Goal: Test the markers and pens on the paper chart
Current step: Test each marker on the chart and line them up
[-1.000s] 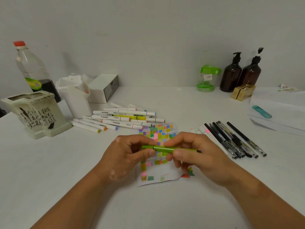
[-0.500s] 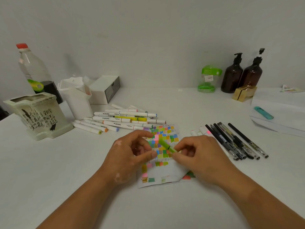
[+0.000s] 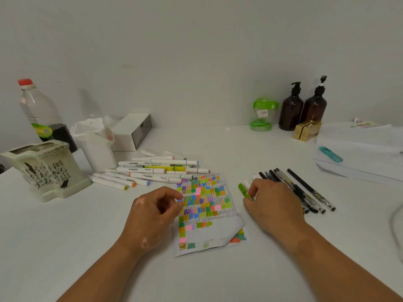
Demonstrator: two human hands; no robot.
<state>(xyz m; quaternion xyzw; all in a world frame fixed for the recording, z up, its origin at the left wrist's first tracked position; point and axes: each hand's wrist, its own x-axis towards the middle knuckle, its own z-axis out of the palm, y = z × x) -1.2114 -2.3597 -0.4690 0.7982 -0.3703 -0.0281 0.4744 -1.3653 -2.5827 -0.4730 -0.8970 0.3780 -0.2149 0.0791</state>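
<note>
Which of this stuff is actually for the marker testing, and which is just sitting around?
For the job: paper chart, green marker, white markers, black pens.
Lying about: plastic bottle, ceramic pot, pump bottles, green jar, white box.

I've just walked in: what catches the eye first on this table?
The paper chart, crowded with colour swatches, lies mid-table, the left hand at its edge. The right hand holds a green marker right of it, beside a row of black pens; white markers lie heaped behind.
</note>
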